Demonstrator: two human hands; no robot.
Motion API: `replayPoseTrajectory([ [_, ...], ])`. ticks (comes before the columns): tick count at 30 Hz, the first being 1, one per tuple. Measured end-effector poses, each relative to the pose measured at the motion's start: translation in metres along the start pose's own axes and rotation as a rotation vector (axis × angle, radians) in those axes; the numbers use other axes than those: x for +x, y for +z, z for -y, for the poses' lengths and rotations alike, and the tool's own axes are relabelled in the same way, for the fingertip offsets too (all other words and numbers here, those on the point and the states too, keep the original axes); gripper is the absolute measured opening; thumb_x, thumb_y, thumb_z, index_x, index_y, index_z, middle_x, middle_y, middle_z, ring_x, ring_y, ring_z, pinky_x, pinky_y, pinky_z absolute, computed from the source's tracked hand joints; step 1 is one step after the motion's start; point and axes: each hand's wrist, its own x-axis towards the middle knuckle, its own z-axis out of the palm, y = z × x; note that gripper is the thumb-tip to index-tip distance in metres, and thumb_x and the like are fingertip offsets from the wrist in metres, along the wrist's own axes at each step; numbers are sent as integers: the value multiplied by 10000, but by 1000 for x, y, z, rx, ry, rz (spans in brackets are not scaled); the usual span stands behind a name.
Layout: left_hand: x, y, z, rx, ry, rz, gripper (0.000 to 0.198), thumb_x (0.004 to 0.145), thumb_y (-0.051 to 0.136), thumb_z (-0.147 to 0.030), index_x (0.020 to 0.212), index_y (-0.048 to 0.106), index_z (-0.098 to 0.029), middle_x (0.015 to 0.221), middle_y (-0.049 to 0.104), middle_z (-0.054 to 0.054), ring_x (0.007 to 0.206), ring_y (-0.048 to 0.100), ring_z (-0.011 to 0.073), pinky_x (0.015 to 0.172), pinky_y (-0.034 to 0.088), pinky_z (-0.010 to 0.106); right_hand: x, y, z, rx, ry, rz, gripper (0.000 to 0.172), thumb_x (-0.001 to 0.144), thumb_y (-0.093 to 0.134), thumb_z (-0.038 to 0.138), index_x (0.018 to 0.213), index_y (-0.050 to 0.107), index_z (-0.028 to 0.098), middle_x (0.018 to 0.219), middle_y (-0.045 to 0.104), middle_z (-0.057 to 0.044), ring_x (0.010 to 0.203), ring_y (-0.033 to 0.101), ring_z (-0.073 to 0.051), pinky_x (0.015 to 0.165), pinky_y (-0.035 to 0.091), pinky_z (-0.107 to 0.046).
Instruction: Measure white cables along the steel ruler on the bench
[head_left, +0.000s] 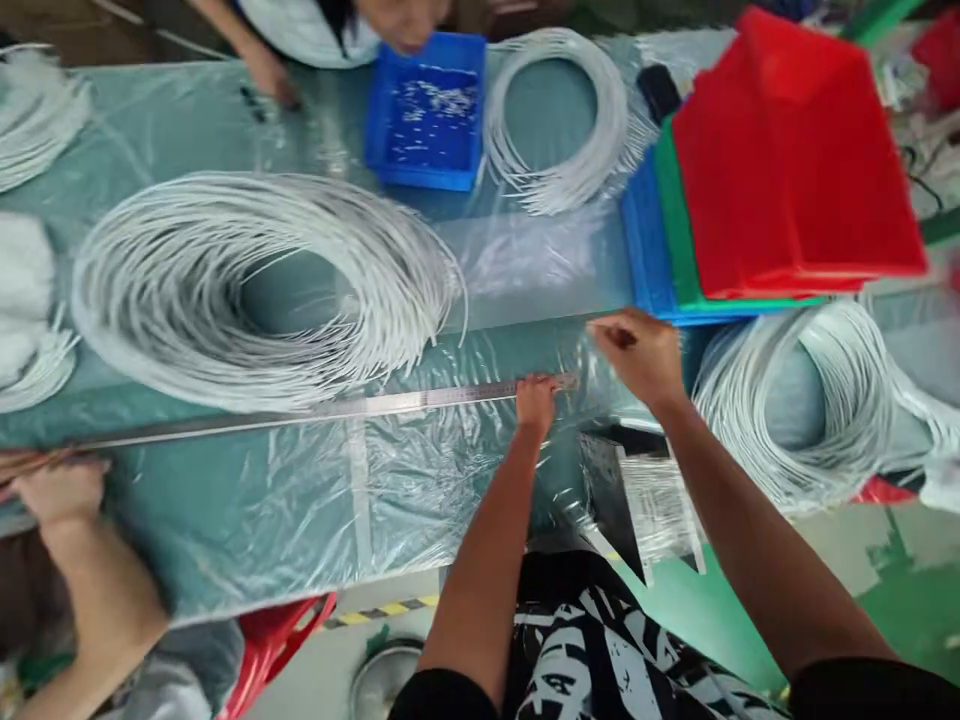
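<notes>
My left hand [535, 401] presses its fingertips on the right end of a long steel ruler [337, 410] that lies across clear plastic sheeting [420, 480] on the green table. My right hand [639, 352] sits just right of the ruler's end, fingers pinched on the edge of the plastic sheet. A big coil of white cable [255, 285] lies beyond the ruler. Another white coil [810, 400] lies to the right of my right hand.
Stacked red, green and blue bins [787, 160] stand at the back right. A blue tray of small parts [427, 110] and a smaller coil [559, 120] sit at the back. One person's hand [60, 495] holds the ruler's left end; another person [270, 75] works across the table.
</notes>
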Motion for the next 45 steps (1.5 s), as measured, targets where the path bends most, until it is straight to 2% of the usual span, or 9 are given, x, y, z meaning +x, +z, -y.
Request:
replayPoseTrajectory([
  [2, 6, 5, 2, 23, 19, 22, 145, 950, 615, -123, 897, 731, -192, 1034, 718, 67, 1068, 617, 222, 986, 469, 400, -28, -34, -30, -48, 162, -35, 121, 876, 661, 240, 803, 747, 194, 622, 546, 38, 536, 480, -105, 588, 394, -254],
  [4, 9, 6, 6, 15, 11, -4, 181, 925, 628, -83, 858, 741, -208, 994, 729, 56, 1036, 615, 227, 960, 455, 388, -64, -52, -46, -57, 261, -20, 117, 874, 667, 250, 806, 743, 192, 625, 555, 37, 524, 477, -104, 579, 400, -257],
  [8, 14, 12, 14, -38, 33, -63, 174, 878, 676, -58, 818, 737, -209, 917, 726, 36, 949, 620, 223, 934, 453, 378, -124, -49, -46, -26, 325, 12, 115, 914, 641, 227, 857, 735, 190, 644, 558, 31, 522, 477, -105, 552, 408, -256],
  [11, 15, 17, 18, -63, 92, -94, 180, 871, 670, -55, 811, 733, -213, 905, 724, 33, 899, 622, 219, 914, 459, 380, -142, -37, -38, -8, 336, -60, 127, 949, 611, 196, 928, 736, 192, 681, 572, 15, 538, 472, -111, 533, 397, -262],
  [15, 14, 18, 20, 14, 174, -120, 192, 889, 633, -72, 835, 737, -225, 919, 717, 46, 907, 607, 235, 853, 462, 371, -143, -27, -36, -29, 351, -203, 117, 956, 618, 168, 935, 731, 195, 668, 552, 19, 527, 447, -109, 519, 383, -267],
  [19, 12, 16, 20, 157, 273, -140, 181, 934, 598, -121, 877, 738, -220, 943, 704, 63, 889, 591, 242, 824, 443, 376, -143, -24, -39, -39, 332, -235, 105, 946, 635, 141, 940, 721, 200, 681, 573, 20, 546, 474, -104, 531, 400, -259],
  [24, 12, 18, 21, 179, 359, -138, 247, 979, 513, -125, 877, 722, -208, 944, 672, 76, 869, 578, 227, 819, 439, 367, -146, -21, -39, -90, 319, -251, 107, 943, 639, 133, 944, 717, 206, 699, 610, 14, 568, 523, -109, 542, 418, -258],
  [32, 15, 15, 20, 247, 386, -19, 329, 996, 427, -116, 831, 699, -200, 923, 639, 92, 871, 564, 235, 818, 436, 364, -148, -20, -38, -122, 360, -239, 125, 961, 604, 196, 923, 717, 236, 691, 636, -7, 568, 559, -141, 529, 440, -294],
  [45, 17, 16, 25, 253, 433, 26, 390, 980, 346, -86, 871, 703, -198, 980, 645, 122, 922, 582, 256, 811, 476, 384, -152, -16, -36, -158, 308, -291, 134, 956, 608, 155, 946, 716, 234, 709, 631, -4, 585, 566, -138, 539, 447, -276],
])
